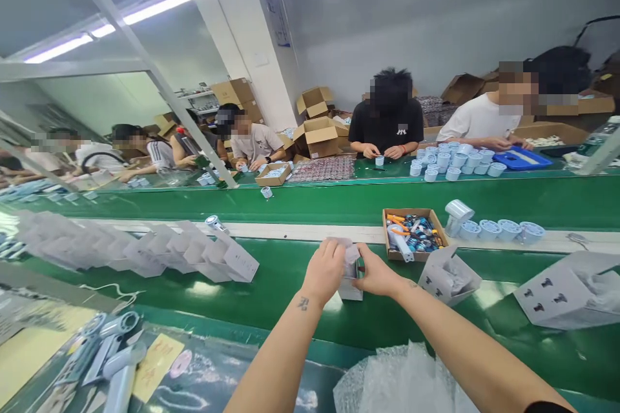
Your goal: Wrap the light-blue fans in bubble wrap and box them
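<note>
Straight ahead on the green belt stands a small white box (351,292) with its top open. My left hand (325,271) is closed on its left side, with the fingers bent over the upper edge. From the right, my right hand (378,272) grips the same box between thumb and fingers. Something pale and translucent, like a plastic wrap (352,253), shows at the opening between my hands. The rest of the contents is hidden. Just right of my right hand sits another open white box (449,276) with clear wrapping inside.
Open white boxes (194,251) line the belt on the left. A cardboard tray (386,251) of small parts and light-blue round parts (489,228) lie beyond my hands. Bubble wrap bags (402,377) and light-blue hair-dryer-like bodies (121,368) lie nearer. Co-workers (387,122) sit across the belt.
</note>
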A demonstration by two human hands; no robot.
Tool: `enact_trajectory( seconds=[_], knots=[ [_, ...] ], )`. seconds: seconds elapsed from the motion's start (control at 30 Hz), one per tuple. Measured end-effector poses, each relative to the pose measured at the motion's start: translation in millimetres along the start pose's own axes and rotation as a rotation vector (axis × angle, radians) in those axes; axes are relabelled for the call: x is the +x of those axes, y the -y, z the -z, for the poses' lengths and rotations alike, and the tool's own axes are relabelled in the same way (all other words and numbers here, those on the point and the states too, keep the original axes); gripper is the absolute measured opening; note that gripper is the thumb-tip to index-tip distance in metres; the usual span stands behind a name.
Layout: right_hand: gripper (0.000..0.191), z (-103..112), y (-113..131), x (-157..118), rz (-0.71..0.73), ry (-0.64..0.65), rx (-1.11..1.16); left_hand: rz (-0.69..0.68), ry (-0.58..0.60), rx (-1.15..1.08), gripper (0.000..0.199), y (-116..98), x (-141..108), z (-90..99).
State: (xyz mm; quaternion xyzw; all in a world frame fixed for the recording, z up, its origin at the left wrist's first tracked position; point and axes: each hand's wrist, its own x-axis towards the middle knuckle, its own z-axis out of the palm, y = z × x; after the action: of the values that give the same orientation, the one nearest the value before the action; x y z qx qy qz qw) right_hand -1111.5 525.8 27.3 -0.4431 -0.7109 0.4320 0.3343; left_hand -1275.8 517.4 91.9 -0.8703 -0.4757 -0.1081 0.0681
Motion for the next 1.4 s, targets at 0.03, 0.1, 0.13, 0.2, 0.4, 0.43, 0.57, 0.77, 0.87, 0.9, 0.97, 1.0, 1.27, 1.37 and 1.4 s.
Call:
enact_trajectory(
  seconds=[0.03, 0.1, 0.13, 0.2, 0.4, 0.43, 0.57, 0.77, 0.87, 0.9, 0.97, 1.0, 1.27, 1.37, 1.4],
  knots=[
    [0.062, 7.3, -1.5, -5.5, 0.002, 0.004, -0.014, -0.015, -0.035, -0.010, 0.023, -3.4, -6.1, -7.2],
    [0.061, 19.9, -4.5, -16.7, 0.009, 0.017, -0.054, -0.064, -0.055, -0.034, 0.030, -12.8, -18.7, -20.7],
    [0.062, 24.6, -5.4, -21.8, 0.005, 0.019, -0.074, -0.086, -0.037, -0.037, 0.032, -18.9, -23.5, -26.1],
    [0.063, 31.0, -4.3, -29.9, -0.011, 0.016, -0.117, -0.100, 0.025, -0.016, 0.033, -32.7, -27.3, -32.5],
    [0.071, 73.9, 24.6, -71.0, -0.029, 0.027, -0.211, -0.021, 0.038, 0.032, 0.026, -81.2, -15.9, -12.0],
    [0.063, 90.4, 29.9, -87.3, -0.039, 0.040, -0.221, -0.005, -0.034, 0.005, 0.022, -92.9, -17.8, -6.3],
    [0.016, 155.8, 33.0, -181.8, -0.234, 0.157, -0.284, -0.122, -0.225, -0.294, 0.019, -166.5, -54.3, 0.1],
    [0.050, 129.8, -23.0, -292.9, -0.630, 0.087, -0.382, -0.722, 0.391, -0.397, 0.022, -308.0, -149.2, -64.3],
    [0.020, 103.1, -48.9, -308.8, -0.642, -0.038, -0.295, -0.852, 0.562, -0.266, 0.037, -335.9, -169.1, -92.0],
    [0.013, 100.7, -54.9, -311.9, -0.633, -0.090, -0.248, -0.834, 0.583, -0.233, 0.038, -337.7, -169.7, -93.7],
    [0.006, 104.3, -63.5, -317.7, -0.618, -0.193, -0.137, -0.727, 0.594, -0.199, 0.030, -335.0, -165.2, -85.8],
    [0.003, 108.3, -66.4, -320.4, -0.619, -0.242, -0.074, -0.652, 0.583, -0.203, 0.024, -332.2, -161.8, -77.9],
    [0.019, 112.0, -71.8, -308.1, -0.608, -0.318, 0.390, -0.241, 0.243, -0.337, 0.035, -319.4, -160.7, -37.4],
    [0.023, 96.0, -68.5, -294.6, -0.568, -0.245, 0.423, -0.100, -0.014, -0.374, 0.026, -313.8, -163.8, -25.0],
    [0.025, 88.8, -66.7, -291.6, -0.557, -0.238, 0.411, -0.061, -0.117, -0.381, 0.028, -312.1, -164.4, -18.8]
  ],
)
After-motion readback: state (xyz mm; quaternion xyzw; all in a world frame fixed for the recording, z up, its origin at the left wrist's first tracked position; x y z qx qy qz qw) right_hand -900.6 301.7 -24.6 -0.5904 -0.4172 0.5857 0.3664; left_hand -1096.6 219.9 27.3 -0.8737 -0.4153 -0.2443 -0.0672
